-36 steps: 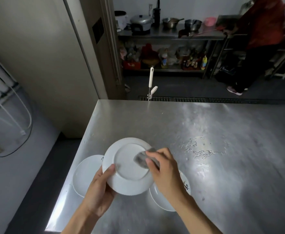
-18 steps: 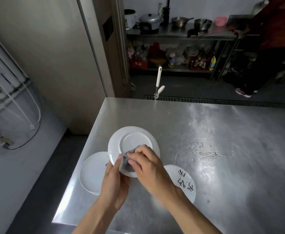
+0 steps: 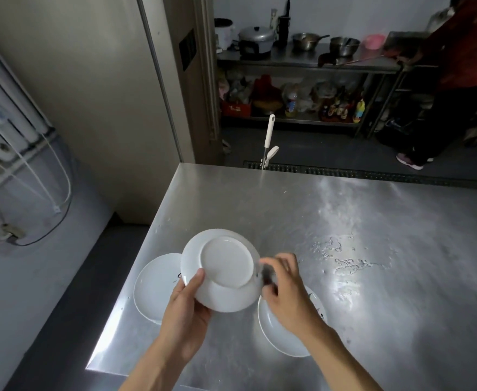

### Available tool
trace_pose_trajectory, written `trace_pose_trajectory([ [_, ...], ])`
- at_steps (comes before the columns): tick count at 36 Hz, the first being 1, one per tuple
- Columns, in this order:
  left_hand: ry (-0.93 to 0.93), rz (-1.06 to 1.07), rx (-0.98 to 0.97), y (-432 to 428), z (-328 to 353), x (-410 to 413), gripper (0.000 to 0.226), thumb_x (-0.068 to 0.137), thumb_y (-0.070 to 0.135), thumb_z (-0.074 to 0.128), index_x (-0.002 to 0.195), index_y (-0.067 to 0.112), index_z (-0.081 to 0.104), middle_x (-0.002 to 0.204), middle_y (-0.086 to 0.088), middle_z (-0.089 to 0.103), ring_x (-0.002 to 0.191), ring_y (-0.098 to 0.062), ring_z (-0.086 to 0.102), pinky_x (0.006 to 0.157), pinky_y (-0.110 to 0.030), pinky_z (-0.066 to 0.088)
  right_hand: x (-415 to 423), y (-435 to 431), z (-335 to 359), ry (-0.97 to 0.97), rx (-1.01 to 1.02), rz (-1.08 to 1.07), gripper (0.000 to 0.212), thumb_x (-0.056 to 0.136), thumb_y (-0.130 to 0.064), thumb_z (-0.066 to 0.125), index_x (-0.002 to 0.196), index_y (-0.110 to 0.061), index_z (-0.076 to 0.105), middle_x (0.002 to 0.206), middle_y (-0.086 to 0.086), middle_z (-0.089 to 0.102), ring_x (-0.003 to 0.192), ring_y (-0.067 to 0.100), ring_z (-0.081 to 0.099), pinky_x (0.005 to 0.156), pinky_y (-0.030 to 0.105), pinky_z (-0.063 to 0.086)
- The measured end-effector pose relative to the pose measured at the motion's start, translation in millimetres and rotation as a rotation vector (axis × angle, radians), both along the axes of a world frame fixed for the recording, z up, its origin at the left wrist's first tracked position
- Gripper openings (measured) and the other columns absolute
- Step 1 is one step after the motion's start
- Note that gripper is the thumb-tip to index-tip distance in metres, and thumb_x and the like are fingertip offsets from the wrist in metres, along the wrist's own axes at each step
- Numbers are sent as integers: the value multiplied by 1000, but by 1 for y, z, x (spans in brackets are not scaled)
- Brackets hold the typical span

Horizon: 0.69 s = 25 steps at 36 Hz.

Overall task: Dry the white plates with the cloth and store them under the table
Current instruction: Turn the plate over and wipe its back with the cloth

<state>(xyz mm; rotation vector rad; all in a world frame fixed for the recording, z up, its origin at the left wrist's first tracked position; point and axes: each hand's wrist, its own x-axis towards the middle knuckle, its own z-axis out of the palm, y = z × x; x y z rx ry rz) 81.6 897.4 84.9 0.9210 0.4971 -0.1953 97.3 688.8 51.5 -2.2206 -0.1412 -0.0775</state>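
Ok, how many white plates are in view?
3. A held plate in the left hand; a left plate on the table beside it; a right plate on the table beneath the right hand. Any stored below are hidden.

Lidded pot (image 3: 255, 35) on far shelf (image 3: 296, 60); white handle (image 3: 269, 132) upright beside floor grate (image 3: 372, 174).

Wet steel surface (image 3: 358, 215) in glare; beige wall (image 3: 90, 94) left, dark floor (image 3: 330, 148), shelf (image 3: 288, 64) of pots (image 3: 255, 38) behind.
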Motion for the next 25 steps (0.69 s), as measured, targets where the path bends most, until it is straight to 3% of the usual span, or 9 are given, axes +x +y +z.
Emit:
trace_pose_trajectory([
  [3, 41, 22, -19, -4, -1, 5, 34, 106, 18, 56, 139, 10, 62, 132, -15, 72, 127, -31, 66, 116, -53, 45, -15, 7, -8, -128, -268, 185, 67, 76, -29, 58, 140, -42, 44, 144, -9, 34, 114, 3, 49, 68, 24, 54],
  [5, 82, 35, -35, -7, -1, 7, 34, 106, 17, 56, 138, 8, 62, 130, -18, 72, 127, -34, 66, 114, -53, 47, -17, 10, -13, -200, -386, 185, 66, 77, -41, 66, 140, -42, 46, 142, -9, 42, 114, 11, 51, 61, 27, 55],
  [10, 130, -28, -91, -21, 0, 12, 27, 107, 19, 56, 119, -2, 69, 110, -21, 78, 97, -27, 79, 71, -35, 65, -11, 7, -24, -476, -461, 58, 48, 80, -10, 57, 126, -23, 63, 112, -9, 61, 92, 22, 56, 60, 35, 54],
  [12, 131, -119, -81, -25, -1, 12, 30, 107, 29, 58, 116, 4, 71, 110, -19, 78, 98, -27, 79, 70, -34, 65, -8, 2, -25, -494, -415, -14, 34, 90, -9, 58, 121, -21, 67, 99, -8, 63, 87, 22, 56, 67, 33, 51],
  [15, 105, -210, 84, -25, -12, 12, 27, 104, 33, 64, 125, 17, 69, 116, -11, 78, 109, -28, 76, 80, -39, 65, -3, -8, -25, -291, -249, -183, 11, 99, -20, 59, 97, -20, 70, 80, -10, 59, 77, 18, 55, 65, 33, 45],
  [18, 93, -214, 413, -19, -35, 11, 32, 101, 15, 68, 132, 8, 64, 97, -10, 71, 90, -22, 69, 86, -39, 60, 1, -20, -31, 55, -15, -345, 36, 97, -24, 65, 71, -6, 47, 58, -1, 42, 56, 29, 47, 53, 37, 38],
  [20, 98, -246, 573, -15, -48, 10, 38, 101, 12, 67, 138, 14, 58, 101, -8, 64, 89, -20, 62, 86, -38, 54, 3, -31, -32, 262, 168, -403, 38, 96, -24, 64, 74, 1, 45, 61, 17, 50, 54, 34, 54, 49, 41, 44],
  [22, 94, -305, 582, -14, -57, 8, 45, 103, 17, 66, 145, 25, 51, 118, -7, 67, 103, -19, 66, 91, -39, 56, 2, -41, -34, 374, 326, -400, 23, 96, -18, 63, 84, 2, 58, 74, 21, 64, 63, 20, 63, 59, 44, 54],
  [25, 57, -428, 441, -15, -60, 7, 38, 106, 22, 61, 142, 36, 55, 123, -3, 75, 109, -28, 75, 89, -45, 63, -4, -52, -35, 417, 463, -383, 9, 95, -10, 63, 100, -15, 68, 89, 8, 73, 80, 12, 68, 63, 24, 57],
])
